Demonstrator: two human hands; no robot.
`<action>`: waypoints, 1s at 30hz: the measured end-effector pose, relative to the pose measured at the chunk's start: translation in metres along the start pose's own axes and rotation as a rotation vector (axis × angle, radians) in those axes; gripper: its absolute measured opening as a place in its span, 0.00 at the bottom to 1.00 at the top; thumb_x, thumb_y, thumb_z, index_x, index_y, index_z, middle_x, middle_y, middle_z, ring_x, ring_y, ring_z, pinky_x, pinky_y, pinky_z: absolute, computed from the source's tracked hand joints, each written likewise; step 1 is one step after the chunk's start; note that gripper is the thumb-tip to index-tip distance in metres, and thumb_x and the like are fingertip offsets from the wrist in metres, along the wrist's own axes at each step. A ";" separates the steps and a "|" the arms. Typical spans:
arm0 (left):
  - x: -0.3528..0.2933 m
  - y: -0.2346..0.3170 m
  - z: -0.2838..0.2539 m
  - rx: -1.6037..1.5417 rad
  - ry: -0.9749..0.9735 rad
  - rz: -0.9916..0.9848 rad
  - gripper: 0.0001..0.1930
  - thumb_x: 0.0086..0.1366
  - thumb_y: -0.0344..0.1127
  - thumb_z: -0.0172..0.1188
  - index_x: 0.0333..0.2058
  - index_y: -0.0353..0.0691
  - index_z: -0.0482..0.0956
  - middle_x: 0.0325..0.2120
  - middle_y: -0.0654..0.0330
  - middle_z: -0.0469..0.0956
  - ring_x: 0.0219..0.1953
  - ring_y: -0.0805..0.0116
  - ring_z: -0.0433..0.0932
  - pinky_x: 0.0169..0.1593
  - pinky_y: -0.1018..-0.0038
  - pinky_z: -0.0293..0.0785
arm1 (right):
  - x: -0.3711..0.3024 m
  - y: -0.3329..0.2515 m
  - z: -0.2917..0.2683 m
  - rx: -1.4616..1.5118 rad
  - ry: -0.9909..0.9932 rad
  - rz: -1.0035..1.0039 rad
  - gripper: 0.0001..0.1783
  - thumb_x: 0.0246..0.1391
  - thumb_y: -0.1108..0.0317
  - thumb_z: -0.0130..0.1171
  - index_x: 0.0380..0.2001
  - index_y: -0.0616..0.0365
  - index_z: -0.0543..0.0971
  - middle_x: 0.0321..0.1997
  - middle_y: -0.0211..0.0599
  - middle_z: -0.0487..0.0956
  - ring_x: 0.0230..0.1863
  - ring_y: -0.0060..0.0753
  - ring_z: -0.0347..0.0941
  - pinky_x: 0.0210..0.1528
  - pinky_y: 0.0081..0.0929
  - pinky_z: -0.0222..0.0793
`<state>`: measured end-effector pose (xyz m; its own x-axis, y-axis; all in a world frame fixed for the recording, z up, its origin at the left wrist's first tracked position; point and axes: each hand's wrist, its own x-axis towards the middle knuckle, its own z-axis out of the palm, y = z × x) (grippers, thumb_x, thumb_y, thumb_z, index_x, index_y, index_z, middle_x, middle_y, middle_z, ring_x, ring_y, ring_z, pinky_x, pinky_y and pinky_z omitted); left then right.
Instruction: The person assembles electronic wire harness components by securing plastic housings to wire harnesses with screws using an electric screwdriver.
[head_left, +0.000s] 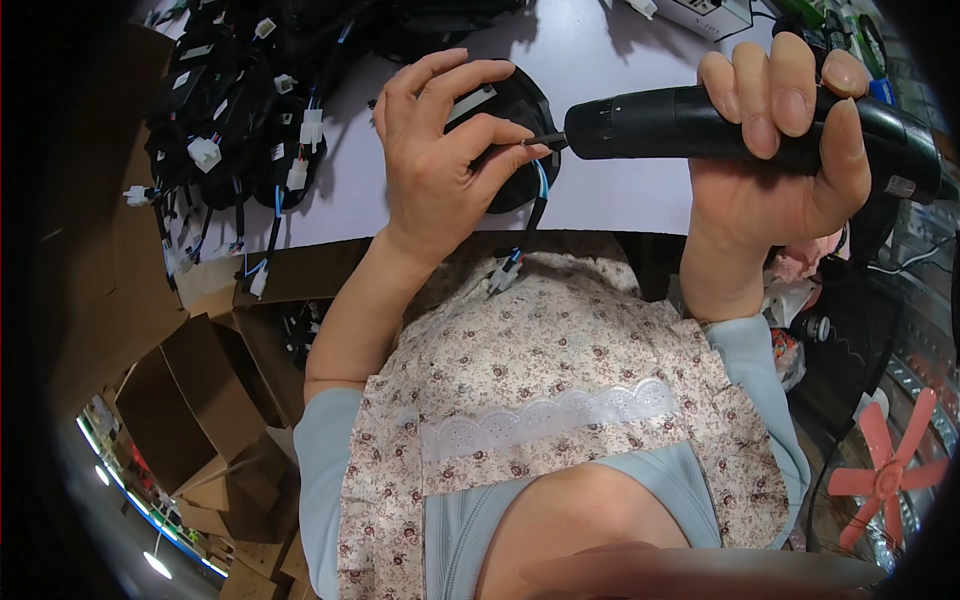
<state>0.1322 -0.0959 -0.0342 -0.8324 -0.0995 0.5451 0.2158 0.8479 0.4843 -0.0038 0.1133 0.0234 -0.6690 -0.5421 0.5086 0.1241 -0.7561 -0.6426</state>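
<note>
My right hand (pixel 765 185) is wrapped round a black electric screwdriver (pixel 640 125), held level with its bit (pixel 548 140) pointing left. Thumb and forefinger of my left hand (pixel 430 185) pinch together at the tip of that bit; whatever small thing they hold there is hidden. Below the left hand lies a round black housing (pixel 528 95) on the white table, partly covered by the fingers. From it a black cable with blue and white wires (pixel 541 190) hangs over the table edge, ending in a white connector (pixel 505 273) against my apron.
Several black housings with cables and white connectors (pixel 205 153) are heaped at the left of the white table (pixel 620 200). Open cardboard boxes (pixel 190 400) stand below left. A pink fan (pixel 887 480) is at lower right, and a white box (pixel 705 15) stands at the back.
</note>
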 end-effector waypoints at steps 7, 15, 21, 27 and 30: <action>-0.003 -0.001 -0.005 0.030 -0.012 0.060 0.08 0.49 0.35 0.78 0.29 0.46 0.90 0.54 0.63 0.82 0.63 0.55 0.68 0.63 0.63 0.65 | 0.000 -0.001 -0.001 -0.018 -0.045 0.013 0.11 0.67 0.60 0.53 0.49 0.46 0.78 0.36 0.25 0.74 0.33 0.20 0.67 0.44 0.27 0.60; -0.020 -0.003 -0.019 0.147 -0.055 -0.061 0.31 0.45 0.53 0.81 0.47 0.46 0.86 0.54 0.59 0.73 0.57 0.56 0.68 0.62 0.58 0.58 | 0.003 -0.005 -0.008 -0.083 -0.061 -0.031 0.13 0.68 0.61 0.50 0.51 0.46 0.79 0.36 0.26 0.73 0.32 0.21 0.65 0.44 0.28 0.58; -0.053 0.002 -0.017 0.321 -0.178 -0.239 0.36 0.48 0.54 0.80 0.53 0.44 0.81 0.54 0.60 0.69 0.57 0.55 0.64 0.62 0.58 0.57 | 0.012 0.029 -0.022 -0.249 0.123 -0.216 0.14 0.62 0.67 0.63 0.45 0.54 0.69 0.26 0.37 0.75 0.20 0.29 0.68 0.27 0.26 0.69; -0.057 -0.009 -0.004 0.300 -0.130 -0.218 0.33 0.51 0.52 0.77 0.52 0.43 0.80 0.51 0.61 0.73 0.56 0.56 0.67 0.62 0.57 0.54 | 0.013 0.041 -0.019 -0.202 0.087 -0.162 0.15 0.61 0.70 0.64 0.44 0.56 0.68 0.27 0.41 0.76 0.22 0.29 0.70 0.27 0.25 0.71; -0.056 -0.012 -0.003 0.306 -0.152 -0.171 0.32 0.52 0.52 0.76 0.53 0.45 0.81 0.50 0.63 0.75 0.55 0.58 0.69 0.62 0.56 0.53 | 0.010 0.039 -0.019 -0.221 0.095 -0.168 0.15 0.62 0.70 0.64 0.44 0.56 0.68 0.27 0.42 0.76 0.22 0.29 0.71 0.27 0.25 0.71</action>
<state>0.1779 -0.1023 -0.0680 -0.9143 -0.1940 0.3556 -0.0759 0.9444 0.3199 -0.0196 0.0848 -0.0070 -0.7337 -0.3714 0.5690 -0.1496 -0.7286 -0.6684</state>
